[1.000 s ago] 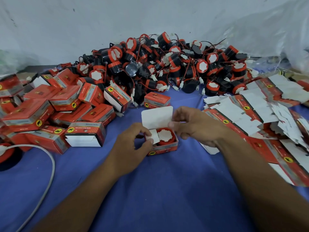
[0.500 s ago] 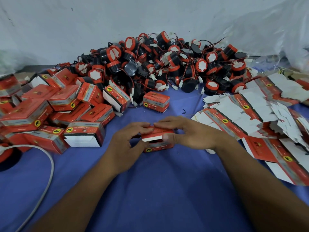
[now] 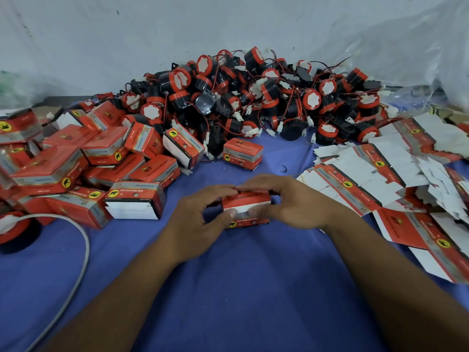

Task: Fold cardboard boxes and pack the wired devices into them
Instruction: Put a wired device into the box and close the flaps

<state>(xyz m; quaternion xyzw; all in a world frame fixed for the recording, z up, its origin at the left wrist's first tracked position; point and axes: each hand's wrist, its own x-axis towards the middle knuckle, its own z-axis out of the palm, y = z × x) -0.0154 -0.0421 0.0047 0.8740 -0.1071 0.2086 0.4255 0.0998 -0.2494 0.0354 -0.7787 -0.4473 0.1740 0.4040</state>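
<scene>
A small red cardboard box (image 3: 247,200) sits on the blue cloth in front of me, its lid folded down with a white flap edge still showing along the front. My left hand (image 3: 195,222) grips its left end, thumb on the front, fingers over the top. My right hand (image 3: 289,201) holds the right end the same way. The device inside is hidden. A big heap of black and red wired devices (image 3: 253,97) lies against the back wall.
Closed red boxes (image 3: 101,158) are stacked at the left, one more (image 3: 242,153) stands alone behind my hands. Flat unfolded box blanks (image 3: 385,174) spread over the right side. A grey cable (image 3: 76,262) curves along the left front, beside a red and black device (image 3: 15,229).
The box lid stood open with the device visible; both hands have folded it down over the device and now hold the nearly closed box.
</scene>
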